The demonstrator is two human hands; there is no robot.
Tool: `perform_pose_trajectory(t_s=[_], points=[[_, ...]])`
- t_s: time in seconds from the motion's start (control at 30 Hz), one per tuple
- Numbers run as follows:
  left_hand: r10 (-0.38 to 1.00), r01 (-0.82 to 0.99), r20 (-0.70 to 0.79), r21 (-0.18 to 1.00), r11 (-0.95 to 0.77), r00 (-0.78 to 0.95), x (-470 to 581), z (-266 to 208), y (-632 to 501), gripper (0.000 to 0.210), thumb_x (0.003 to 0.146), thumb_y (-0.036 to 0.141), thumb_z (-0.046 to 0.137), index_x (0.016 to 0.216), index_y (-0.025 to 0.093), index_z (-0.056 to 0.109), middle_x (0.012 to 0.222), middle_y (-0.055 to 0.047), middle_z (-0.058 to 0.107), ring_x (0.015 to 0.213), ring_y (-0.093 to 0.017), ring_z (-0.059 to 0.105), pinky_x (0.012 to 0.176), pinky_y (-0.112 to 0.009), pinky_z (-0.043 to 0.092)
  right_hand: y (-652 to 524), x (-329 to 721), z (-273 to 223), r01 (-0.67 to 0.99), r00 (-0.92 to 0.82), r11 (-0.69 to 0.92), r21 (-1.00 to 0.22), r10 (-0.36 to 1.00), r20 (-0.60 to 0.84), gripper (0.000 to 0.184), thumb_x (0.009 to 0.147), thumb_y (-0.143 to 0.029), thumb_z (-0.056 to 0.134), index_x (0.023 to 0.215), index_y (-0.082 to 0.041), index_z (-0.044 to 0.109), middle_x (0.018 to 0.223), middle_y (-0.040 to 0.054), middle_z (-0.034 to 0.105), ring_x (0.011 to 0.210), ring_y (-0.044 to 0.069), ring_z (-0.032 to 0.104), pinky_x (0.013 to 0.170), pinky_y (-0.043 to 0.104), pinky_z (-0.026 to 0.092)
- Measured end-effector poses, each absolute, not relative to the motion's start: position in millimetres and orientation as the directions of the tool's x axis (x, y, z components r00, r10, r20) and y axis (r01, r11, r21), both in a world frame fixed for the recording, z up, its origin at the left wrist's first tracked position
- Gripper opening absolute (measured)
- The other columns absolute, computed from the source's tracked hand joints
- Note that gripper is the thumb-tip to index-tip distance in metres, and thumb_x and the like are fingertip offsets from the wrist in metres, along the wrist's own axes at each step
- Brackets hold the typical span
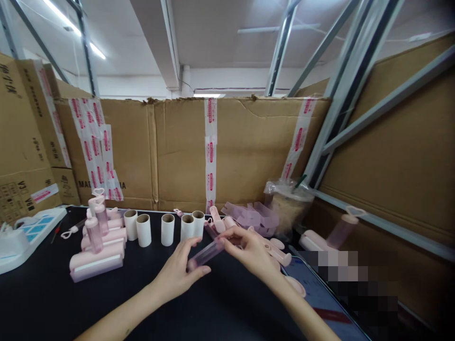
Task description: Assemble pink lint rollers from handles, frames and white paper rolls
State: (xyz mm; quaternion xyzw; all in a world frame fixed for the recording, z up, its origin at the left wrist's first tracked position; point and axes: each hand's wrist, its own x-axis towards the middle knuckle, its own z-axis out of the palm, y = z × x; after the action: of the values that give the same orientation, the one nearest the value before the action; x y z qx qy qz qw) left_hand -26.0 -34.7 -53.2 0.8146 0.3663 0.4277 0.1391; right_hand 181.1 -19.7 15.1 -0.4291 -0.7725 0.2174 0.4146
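A translucent pink plastic tube (206, 255), likely the handle of a lint roller, is held at a slant above the dark table. My right hand (250, 248) pinches its upper right end between thumb and fingers. My left hand (179, 272) curves around the lower left end with thumb and fingers spread apart; whether it touches the tube is hard to tell. Behind and under my right hand lie loose pink plastic parts (280, 255). Translucent purple curved covers (245, 217) are piled farther back. Several white cardboard-core rolls (144, 231) stand upright beyond my left hand.
Assembled pink lint rollers (97, 260) lie at the left, near a white power strip (42, 237). Another lint roller (320, 240) is at the right, by a tablet-like screen (316, 293). A bagged drink cup (287, 208) stands before the cardboard wall (181, 156).
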Motion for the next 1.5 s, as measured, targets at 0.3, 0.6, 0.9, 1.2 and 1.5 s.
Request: perform_pose_trajectory(t_s=[0.3, 0.6, 0.9, 1.2, 1.5], points=[[0.784, 0.697, 0.37, 0.366, -0.617, 0.499, -43.6, -32.5, -38.7, 0.023, 0.09, 0.032, 0.047, 0.112, 0.026, 0.047, 0.082, 0.003, 0.065, 0.067, -0.016, 0.063, 0.061, -0.026, 0.046, 34.0, 213.5, 2.3, 0.72, -0.107, 0.42, -0.553, 0.854, 0.509, 0.028, 0.082, -0.037, 0.05, 0.096, -0.018, 0.064, 0.093, 0.0089, 0.07, 0.081, 0.022, 0.065, 0.072, 0.034, 0.049], [0.618, 0.678, 0.328, -0.104, -0.728, 0.714, -66.5, -20.1, -32.5, 0.024, 0.092, 0.026, 0.041, 0.114, 0.019, 0.047, 0.085, -0.005, 0.065, 0.074, -0.022, 0.065, 0.057, -0.028, 0.046, 49.8, 244.7, 18.9, 0.905, -0.055, 0.276, -0.323, 0.829, 0.556, 0.025, 0.08, -0.033, 0.048, 0.083, -0.018, 0.067, 0.088, 0.0117, 0.069, 0.081, 0.028, 0.063, 0.072, 0.037, 0.043], [0.637, 0.685, 0.385, 0.017, -0.728, 0.668, -59.6, -15.8, -42.1, 0.023, 0.094, 0.03, 0.038, 0.113, 0.019, 0.044, 0.097, -0.006, 0.066, 0.084, -0.023, 0.066, 0.065, -0.032, 0.05, 68.1, 184.6, -6.2, 0.84, -0.253, 0.416, -0.349, 0.868, 0.427, 0.022, 0.064, -0.032, 0.07, 0.08, -0.018, 0.064, 0.08, 0.0087, 0.068, 0.083, 0.027, 0.061, 0.074, 0.033, 0.039], [0.748, 0.749, 0.473, 0.239, -0.618, 0.467, -54.3, -12.7, -46.8, 0.023, 0.092, 0.034, 0.039, 0.112, 0.022, 0.039, 0.101, -0.006, 0.065, 0.084, -0.022, 0.066, 0.069, -0.033, 0.052, 31.7, 211.8, 8.2, 0.57, -0.071, 0.343, -0.747, 0.926, 0.371, 0.026, 0.078, -0.041, 0.046, 0.085, -0.018, 0.055, 0.08, 0.0084, 0.068, 0.07, 0.022, 0.06, 0.057, 0.03, 0.043], [0.795, 0.759, 0.423, 0.302, -0.577, 0.435, -50.8, -12.8, -46.7, 0.025, 0.091, 0.035, 0.041, 0.113, 0.025, 0.044, 0.104, -0.003, 0.066, 0.08, -0.021, 0.066, 0.069, -0.032, 0.051, -36.5, 189.6, -18.4, -0.145, -0.32, -0.026, -0.989, 0.947, 0.022, 0.048, 0.07, -0.031, 0.07, 0.117, -0.024, 0.061, 0.1, 0.0058, 0.067, 0.083, 0.019, 0.061, 0.077, 0.032, 0.047]])
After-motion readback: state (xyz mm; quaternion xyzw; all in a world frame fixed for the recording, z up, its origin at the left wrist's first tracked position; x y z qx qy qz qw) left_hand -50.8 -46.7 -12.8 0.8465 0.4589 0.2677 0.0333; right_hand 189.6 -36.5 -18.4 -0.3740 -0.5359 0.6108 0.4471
